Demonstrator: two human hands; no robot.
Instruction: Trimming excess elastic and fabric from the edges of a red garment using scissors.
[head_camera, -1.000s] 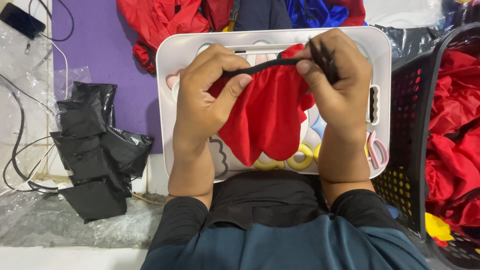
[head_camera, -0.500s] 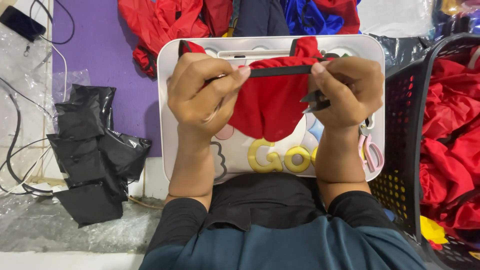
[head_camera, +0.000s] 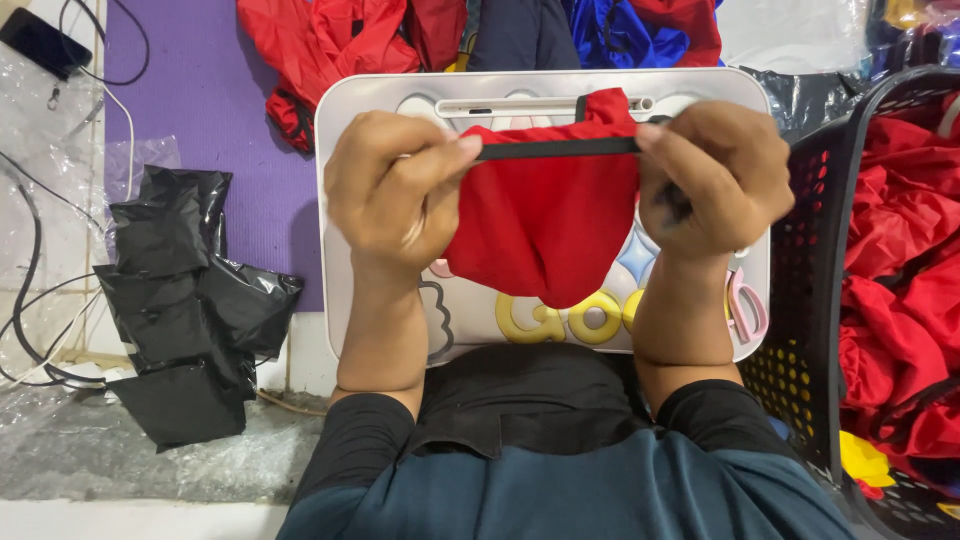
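Pinching the black trim band (head_camera: 556, 149) taut between us, our left hand (head_camera: 395, 190) and right hand (head_camera: 715, 180) are each clamped on an end of it, thumbs and forefingers closed, holding the red fabric piece (head_camera: 545, 235) up over the white lap tray (head_camera: 340, 150) so the cloth sags in a rounded pouch below the band. The risk we judge from here is the band slipping out of one pinch, since it is stretched tight and thin, which would let the cloth drop onto the tray or bunch unevenly. Beyond the tray, a pile of black plastic bags (head_camera: 185, 300) lies on our left, a dark basket (head_camera: 820, 330) of red cloth stands on our right, and more red and blue fabric (head_camera: 480, 30) is heaped ahead. Compared with half a second ago, our hands have moved further apart, the band runs straighter, and the cloth hangs a little lower.
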